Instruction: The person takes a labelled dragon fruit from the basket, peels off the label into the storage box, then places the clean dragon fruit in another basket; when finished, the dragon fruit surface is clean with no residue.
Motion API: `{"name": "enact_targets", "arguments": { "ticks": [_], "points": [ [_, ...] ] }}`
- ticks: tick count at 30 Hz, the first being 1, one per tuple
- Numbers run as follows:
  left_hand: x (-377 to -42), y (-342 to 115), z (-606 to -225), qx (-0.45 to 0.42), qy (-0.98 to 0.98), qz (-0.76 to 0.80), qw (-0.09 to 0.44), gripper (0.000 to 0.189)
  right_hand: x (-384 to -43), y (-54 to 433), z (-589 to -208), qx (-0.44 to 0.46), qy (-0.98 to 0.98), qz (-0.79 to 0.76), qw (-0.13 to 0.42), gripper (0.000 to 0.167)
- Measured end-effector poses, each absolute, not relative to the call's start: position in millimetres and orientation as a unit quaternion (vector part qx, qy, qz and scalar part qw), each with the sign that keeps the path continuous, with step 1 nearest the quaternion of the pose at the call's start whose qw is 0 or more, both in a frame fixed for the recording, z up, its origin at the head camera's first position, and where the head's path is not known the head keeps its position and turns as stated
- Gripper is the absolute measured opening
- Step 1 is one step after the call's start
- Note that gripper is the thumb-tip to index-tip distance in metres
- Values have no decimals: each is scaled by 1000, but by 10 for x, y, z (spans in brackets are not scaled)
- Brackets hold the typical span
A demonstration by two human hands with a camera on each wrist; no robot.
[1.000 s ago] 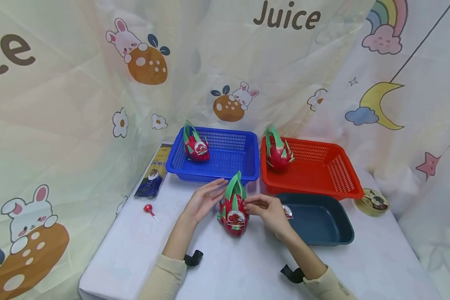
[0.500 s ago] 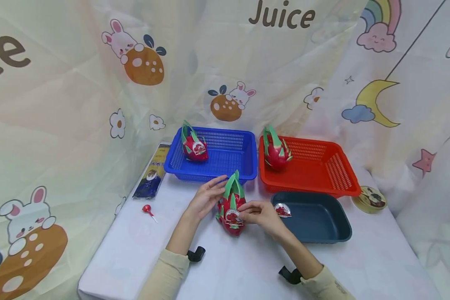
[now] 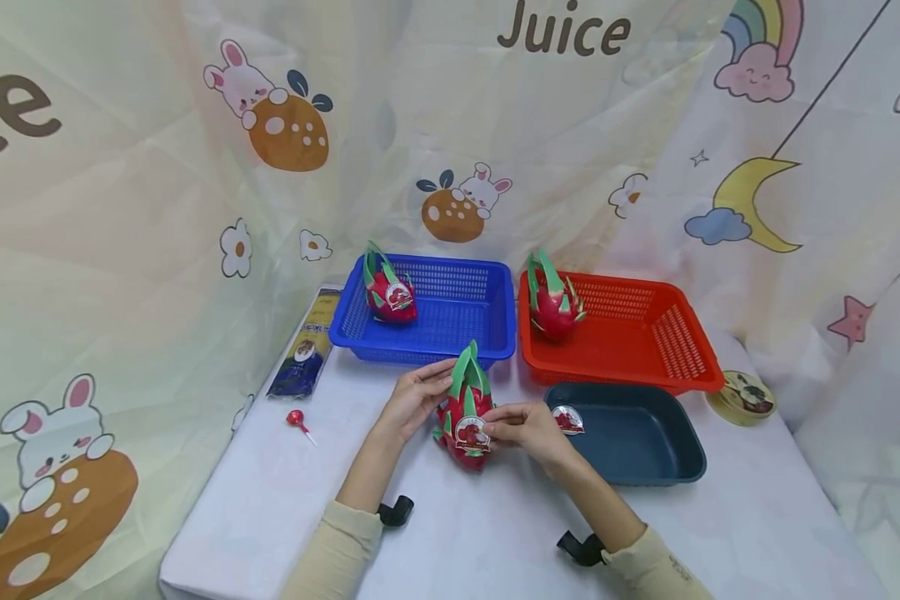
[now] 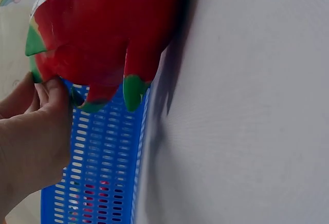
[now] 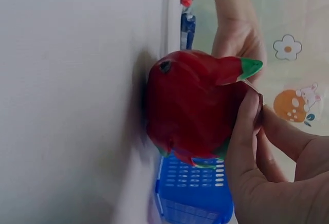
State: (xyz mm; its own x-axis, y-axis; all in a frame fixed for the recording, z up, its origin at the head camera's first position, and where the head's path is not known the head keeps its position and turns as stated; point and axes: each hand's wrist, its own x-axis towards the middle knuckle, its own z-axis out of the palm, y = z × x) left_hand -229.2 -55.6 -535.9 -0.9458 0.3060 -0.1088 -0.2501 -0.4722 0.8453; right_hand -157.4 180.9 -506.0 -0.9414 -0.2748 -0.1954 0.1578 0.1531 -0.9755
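Observation:
A toy dragon fruit (image 3: 459, 410), red with green leaves, lies on the white table between both hands. A round red-and-white sticker (image 3: 472, 434) overlaps its near face. My right hand (image 3: 527, 430) pinches the sticker's edge between thumb and finger, close against the fruit. From the left, my left hand (image 3: 414, 402) holds the fruit's side, its thumb and fingertips at the base of the leaves; the left wrist view has that hand (image 4: 38, 131) at the fruit's edge. In the right wrist view the fruit (image 5: 190, 106) partly hides the left hand.
Behind stand a blue basket (image 3: 450, 346) and a red basket (image 3: 622, 375), each holding a dragon fruit. A dark tray (image 3: 630, 450) with a sticker (image 3: 568, 419) at its left end is on the right. A lollipop (image 3: 296, 418), a packet (image 3: 303, 354) and a round tin (image 3: 742, 400) lie around.
My right hand has moved slightly down and left along the fruit, bringing the sticker onto its near face. My left hand's spread fingers have come in against the fruit.

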Motion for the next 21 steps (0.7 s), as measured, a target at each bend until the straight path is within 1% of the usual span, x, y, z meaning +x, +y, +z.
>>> {"name": "enact_targets", "arguments": {
  "ticks": [4,11,16,21],
  "points": [
    [-2294,-542,-5377,21,482,862,156,46,-1587,1822,-5068,-35,728,-662,175,30],
    [-2314,-542,-5391,13,474,870,133,44,-1611,1825,-5059,24,671,-713,204,34],
    [-2303,-549,-5396,2,469,874,128,43,-1611,1823,-5023,17,670,-711,213,35],
    [-2275,-541,-5407,5,461,877,134,44,-1627,1932,-4928,9,683,-700,209,38]
  ]
}}
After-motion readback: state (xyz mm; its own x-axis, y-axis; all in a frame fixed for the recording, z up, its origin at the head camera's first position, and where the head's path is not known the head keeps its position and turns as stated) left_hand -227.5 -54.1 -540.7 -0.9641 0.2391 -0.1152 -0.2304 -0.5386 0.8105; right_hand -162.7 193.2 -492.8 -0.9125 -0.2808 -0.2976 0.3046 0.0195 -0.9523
